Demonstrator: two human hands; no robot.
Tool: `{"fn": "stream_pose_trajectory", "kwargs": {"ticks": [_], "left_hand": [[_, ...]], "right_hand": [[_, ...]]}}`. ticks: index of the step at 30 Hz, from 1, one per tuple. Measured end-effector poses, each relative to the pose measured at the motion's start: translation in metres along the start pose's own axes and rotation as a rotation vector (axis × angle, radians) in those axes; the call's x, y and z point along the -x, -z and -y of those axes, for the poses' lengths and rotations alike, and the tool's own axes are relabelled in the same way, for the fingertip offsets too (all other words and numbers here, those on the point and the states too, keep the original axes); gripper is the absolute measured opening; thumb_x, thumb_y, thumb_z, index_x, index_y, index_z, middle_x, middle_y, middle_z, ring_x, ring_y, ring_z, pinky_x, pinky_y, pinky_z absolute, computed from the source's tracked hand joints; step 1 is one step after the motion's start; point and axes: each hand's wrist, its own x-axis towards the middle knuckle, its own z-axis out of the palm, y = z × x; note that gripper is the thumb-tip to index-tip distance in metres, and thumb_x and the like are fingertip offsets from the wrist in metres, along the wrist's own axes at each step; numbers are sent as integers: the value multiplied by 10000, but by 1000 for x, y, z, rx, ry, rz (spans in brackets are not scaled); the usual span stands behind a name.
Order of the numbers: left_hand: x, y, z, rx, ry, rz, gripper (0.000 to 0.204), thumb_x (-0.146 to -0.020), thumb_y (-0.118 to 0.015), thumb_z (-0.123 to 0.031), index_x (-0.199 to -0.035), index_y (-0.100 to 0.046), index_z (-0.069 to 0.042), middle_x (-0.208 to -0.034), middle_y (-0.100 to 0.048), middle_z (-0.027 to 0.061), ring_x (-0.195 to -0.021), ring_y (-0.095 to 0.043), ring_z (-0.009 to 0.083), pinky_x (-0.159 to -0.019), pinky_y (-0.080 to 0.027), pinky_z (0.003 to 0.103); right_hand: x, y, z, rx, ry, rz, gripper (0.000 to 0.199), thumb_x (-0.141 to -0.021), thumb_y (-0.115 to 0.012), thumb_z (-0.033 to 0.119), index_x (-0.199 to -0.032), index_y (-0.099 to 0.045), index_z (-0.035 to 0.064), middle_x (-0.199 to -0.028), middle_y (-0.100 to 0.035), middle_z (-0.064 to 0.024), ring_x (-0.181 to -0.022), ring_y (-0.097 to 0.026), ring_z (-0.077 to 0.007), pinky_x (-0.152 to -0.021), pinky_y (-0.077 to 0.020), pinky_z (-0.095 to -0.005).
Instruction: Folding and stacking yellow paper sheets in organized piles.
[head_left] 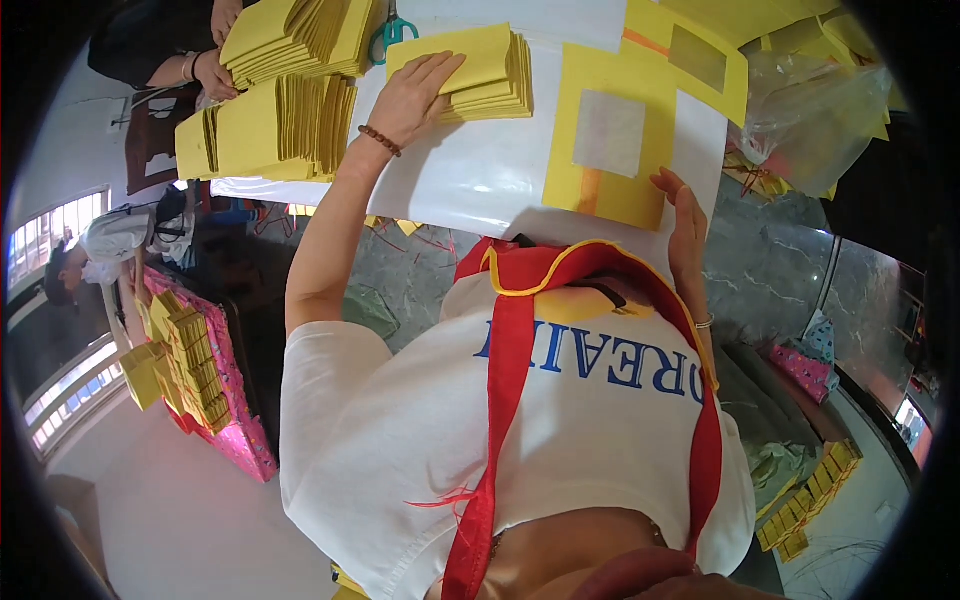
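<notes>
Yellow paper stack on white worktop: left hand flat on stack, fingers spread. Right hand beside stack, fingers straight, touching yellow sheet edge.

matt yellow paper is seen in the folded stack & flat sheet; worktop is covered w/ glossy smooth white plastic.
</notes>
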Motion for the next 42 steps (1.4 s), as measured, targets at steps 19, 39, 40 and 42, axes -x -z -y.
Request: {"fn": "stream_pose_trajectory", "kwargs": {"ticks": [19,39,40,42], "left_hand": [[0,-15,13,145,39,47,390,-917,-434,-338,-1225,-524,-117,-1310,-445,100,-1197,-394,284,-988,-302,410],[27,-33,44,1363,1197,9,600,-791,-628,-476,-1152,-514,-11,-960,-624,65,-780,-612,157,-585,-489,285],[21,-28,43,1470,1168,37,558,-792,-635,-460,-1128,-539,-24,-947,-633,55,-778,-616,154,-582,-486,276],[16,-33,41,1723,1201,-84,447,-800,-659,-379,-1093,-569,-54,-976,-643,49,-814,-630,132,-633,-499,263]], "right_hand": [[-82,-85,32,37,392,201,297,-895,-528,187,-1159,-579,61,-1170,-570,-107,-1057,-542,-181,-894,-423,-302],[-148,-176,37,-188,-208,448,401,-793,-651,187,-1147,-499,80,-804,-505,-30,-652,-478,-117,-488,-370,-282],[-152,-177,34,-209,-225,453,400,-795,-651,185,-1146,-494,78,-810,-503,-31,-648,-485,-116,-458,-360,-279],[-156,-176,29,-263,-230,454,390,-798,-644,158,-1146,-488,79,-846,-512,-33,-643,-499,-112,-419,-343,-282]]}}
